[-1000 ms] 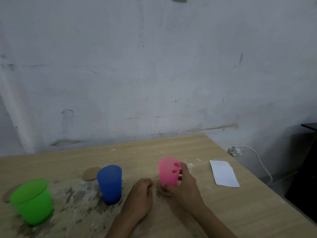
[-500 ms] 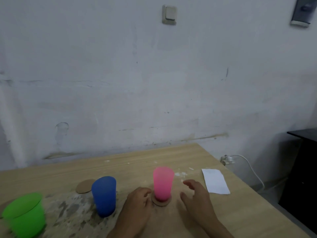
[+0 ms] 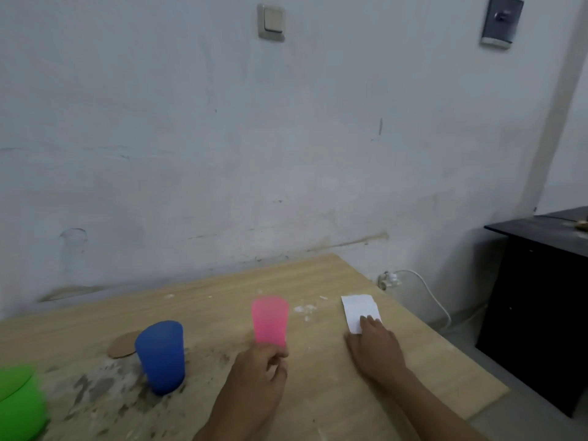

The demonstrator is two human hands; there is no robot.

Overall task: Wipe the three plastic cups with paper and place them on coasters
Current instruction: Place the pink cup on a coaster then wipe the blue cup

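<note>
A pink cup stands on the wooden table; its base is hidden behind my left hand. That hand rests on the table just in front of the cup, fingers loosely curled. To the right, my right hand lies flat with its fingertips on the near end of a white paper. A blue cup stands left of centre, with a round brown coaster partly hidden behind it. A green cup is cut off at the bottom left corner.
The table's right edge runs diagonally close behind the paper. Beyond it stand a black cabinet and a wall socket with a white cable. The tabletop around the blue cup is stained and rough.
My right hand let go of the pink cup, which was set on a coaster, and moved right onto the white paper. My left hand stayed by the cup's base.
</note>
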